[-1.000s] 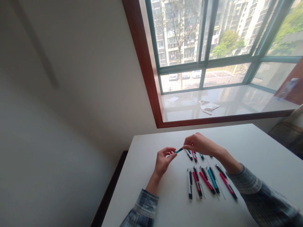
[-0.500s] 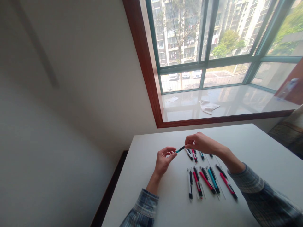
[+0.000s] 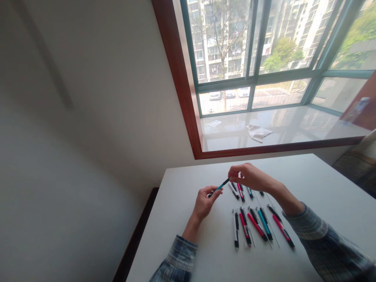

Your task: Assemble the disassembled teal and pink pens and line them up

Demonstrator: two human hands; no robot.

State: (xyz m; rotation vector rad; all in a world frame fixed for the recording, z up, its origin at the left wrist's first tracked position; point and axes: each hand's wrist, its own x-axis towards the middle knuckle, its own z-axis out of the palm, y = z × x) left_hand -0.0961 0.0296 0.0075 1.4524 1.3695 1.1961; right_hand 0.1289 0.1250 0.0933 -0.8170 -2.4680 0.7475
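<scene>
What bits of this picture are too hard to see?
Head view:
- The teal pen: its ends are hidden in the fingers of the left hand and right hand.
- The far row of pens: partly hidden behind the right hand; count unclear.
- Print on the near row of pens: too small.
- The thing at the right edge: blurred, cut off.

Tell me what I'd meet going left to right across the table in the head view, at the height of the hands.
left hand → teal pen, pinched at both ends → right hand → right plaid sleeve. The pen rows sit under the right hand and forearm, so they are left out.
</scene>
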